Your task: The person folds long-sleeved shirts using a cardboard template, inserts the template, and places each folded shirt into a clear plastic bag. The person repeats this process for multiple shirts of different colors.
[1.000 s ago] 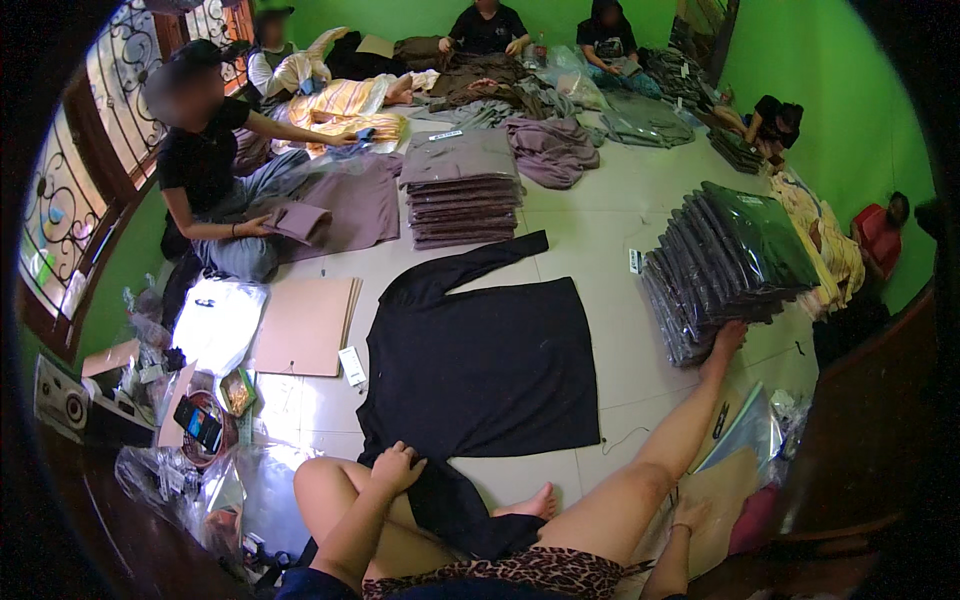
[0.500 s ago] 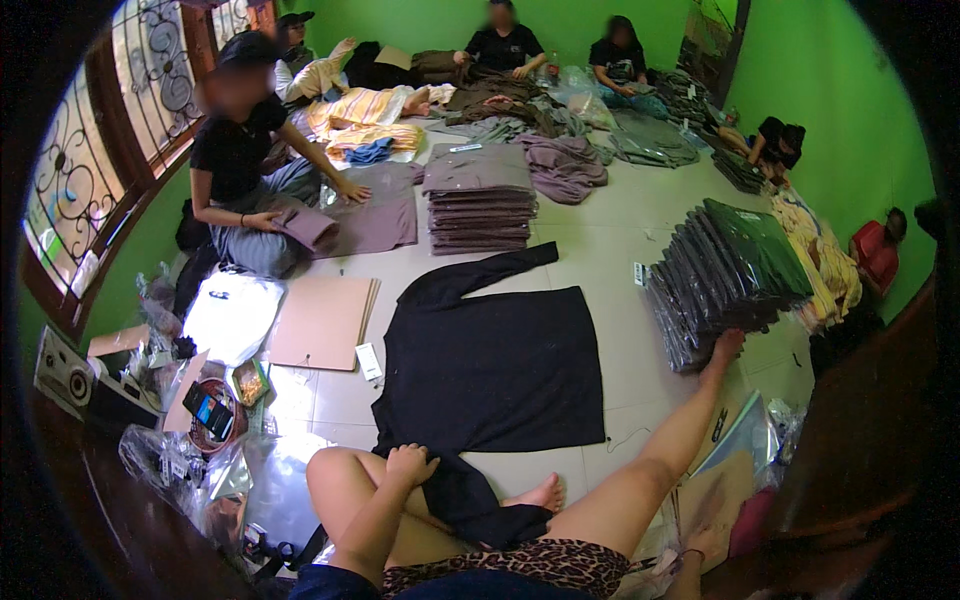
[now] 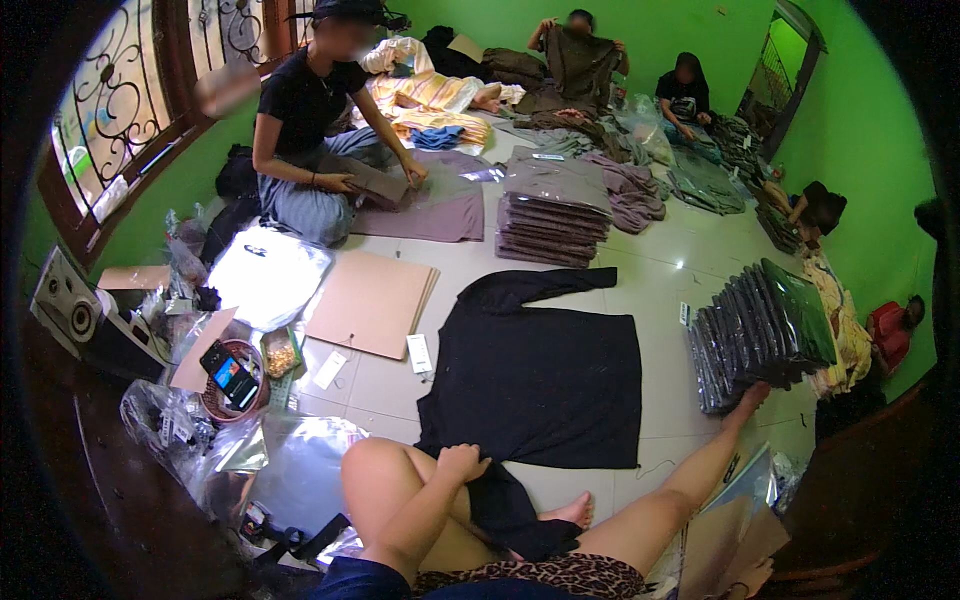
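A black long-sleeved shirt (image 3: 545, 390) lies spread on the tiled floor in front of me, one sleeve stretched away and the other running over my lap between my legs. My left hand (image 3: 463, 463) rests by my bent knee on the near sleeve, its fingers loosely bent. Low at the right, my right hand (image 3: 755, 577) grips the edge of a brown cardboard sheet (image 3: 722, 545) beside my outstretched leg. A white tag (image 3: 418, 354) lies next to the shirt's collar side.
Bagged dark garments (image 3: 760, 330) are stacked near my right foot. A stack of bagged brown garments (image 3: 553, 215) stands beyond the shirt. Cardboard sheets (image 3: 370, 305), a basket with a phone (image 3: 232, 380) and clear plastic bags (image 3: 300, 465) lie left. Several people sit around.
My view has turned left, shifting the scene rightward. My right hand now grips the cardboard at its edge. A person at the back has raised a brown garment; the one at left has folded theirs further.
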The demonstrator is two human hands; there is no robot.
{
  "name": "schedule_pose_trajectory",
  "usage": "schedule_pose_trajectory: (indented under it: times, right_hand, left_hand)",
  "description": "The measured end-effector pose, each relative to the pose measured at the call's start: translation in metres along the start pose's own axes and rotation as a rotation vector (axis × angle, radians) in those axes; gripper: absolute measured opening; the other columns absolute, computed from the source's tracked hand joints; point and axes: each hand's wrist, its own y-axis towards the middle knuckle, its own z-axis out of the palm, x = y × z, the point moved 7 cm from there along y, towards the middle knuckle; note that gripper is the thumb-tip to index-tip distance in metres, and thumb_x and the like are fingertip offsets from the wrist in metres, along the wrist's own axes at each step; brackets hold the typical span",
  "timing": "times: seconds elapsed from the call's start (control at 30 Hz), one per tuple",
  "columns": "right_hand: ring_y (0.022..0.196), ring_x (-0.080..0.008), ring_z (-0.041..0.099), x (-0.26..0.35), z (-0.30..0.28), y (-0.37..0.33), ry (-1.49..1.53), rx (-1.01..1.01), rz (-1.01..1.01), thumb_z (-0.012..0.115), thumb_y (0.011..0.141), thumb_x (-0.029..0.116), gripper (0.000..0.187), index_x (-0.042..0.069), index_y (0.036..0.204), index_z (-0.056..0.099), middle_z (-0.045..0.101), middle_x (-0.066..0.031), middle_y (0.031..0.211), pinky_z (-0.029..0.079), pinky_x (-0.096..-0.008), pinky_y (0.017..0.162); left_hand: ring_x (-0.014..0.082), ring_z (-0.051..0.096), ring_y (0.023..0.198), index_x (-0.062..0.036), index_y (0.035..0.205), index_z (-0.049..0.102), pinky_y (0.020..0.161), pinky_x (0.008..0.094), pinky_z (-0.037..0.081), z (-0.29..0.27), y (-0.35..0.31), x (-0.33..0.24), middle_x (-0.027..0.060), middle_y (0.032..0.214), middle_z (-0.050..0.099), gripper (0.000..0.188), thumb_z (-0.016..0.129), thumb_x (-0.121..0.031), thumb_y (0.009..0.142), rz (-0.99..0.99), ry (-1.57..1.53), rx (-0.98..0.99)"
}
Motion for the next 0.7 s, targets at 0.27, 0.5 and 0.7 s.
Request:
schedule_pose_trajectory:
  times: [0.27,0.5,0.7]
  right_hand:
    - [0.072,-0.0342,0.06,0.191,0.016,-0.011,0.455,0.04,-0.393,0.044,0.089,0.014,0.019,0.005,0.098,0.058,0.061,-0.0187,0.083,0.047,-0.0396,0.062]
    - [0.073,-0.0339,0.061,0.378,0.118,-0.199,0.736,0.758,-0.793,0.048,0.085,0.009,0.017,0.008,0.097,0.059,0.061,-0.0162,0.082,0.049,-0.0405,0.063]
    - [0.085,-0.0332,0.057,0.421,0.154,-0.411,0.715,1.357,-1.051,0.053,0.083,0.025,0.018,0.009,0.091,0.058,0.058,-0.0152,0.089,0.046,-0.0425,0.074]
  left_hand:
    - [0.0305,0.045,0.107,-0.0074,0.111,0.054,0.087,0.0458,0.041,0.002,-0.002,-0.003,0.0149,0.111,0.048,0.047,0.049,-0.045,0.083,-0.076,0.056,0.003]
    - [0.0303,0.045,0.108,-0.0055,0.109,0.053,0.087,0.0435,0.041,0.002,0.001,0.007,0.0152,0.115,0.046,0.042,0.045,-0.04,0.086,-0.116,-0.096,-0.018]
    - [0.0306,0.047,0.095,0.0011,0.099,0.049,0.086,0.0421,0.037,-0.039,-0.012,0.06,0.018,0.103,0.047,0.021,0.048,-0.017,0.088,-0.266,-1.04,-0.884]
